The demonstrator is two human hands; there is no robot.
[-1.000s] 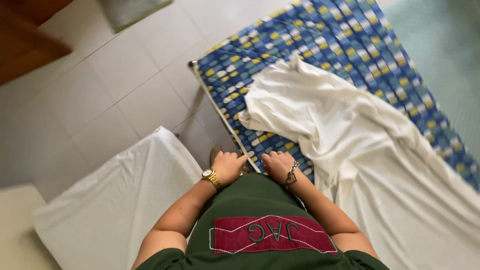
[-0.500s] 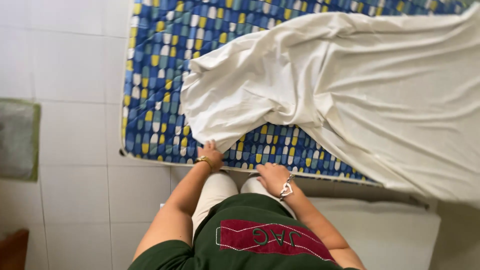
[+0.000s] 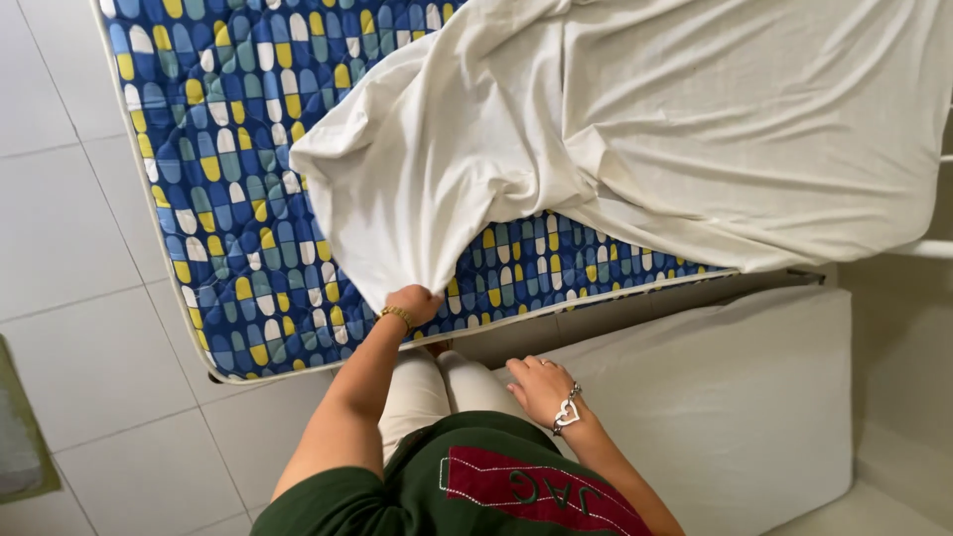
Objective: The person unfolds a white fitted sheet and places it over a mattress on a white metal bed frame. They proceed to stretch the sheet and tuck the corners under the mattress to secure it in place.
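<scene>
Compared with half a second earlier, the view is sitting closer to the bed, and the two hands are no longer side by side at the mattress edge. The left hand is now pinching a corner of the white sheet and lifting it off the mattress, so the cloth is hanging in a taut point from its fingers. The right hand has dropped away from the sheet and is resting with its fingers loosely spread on the person's pale trouser leg, holding nothing.

Going from left to right: a green mat is showing at the left edge on the white tiled floor. Next, the blue, yellow and white patterned mattress is lying bare at its near left corner, while the sheet is covering most of its right part in loose folds. Below the mattress edge, a second white covered pad is lying low beside the bed, just right of the person's knees and close to the right hand. It is standing between the person and the right stretch of the mattress edge.

Counted: one sheet, one patterned mattress, one white pad, one mat, two hands, with a gold bracelet on the left wrist and a silver heart bracelet on the right.
</scene>
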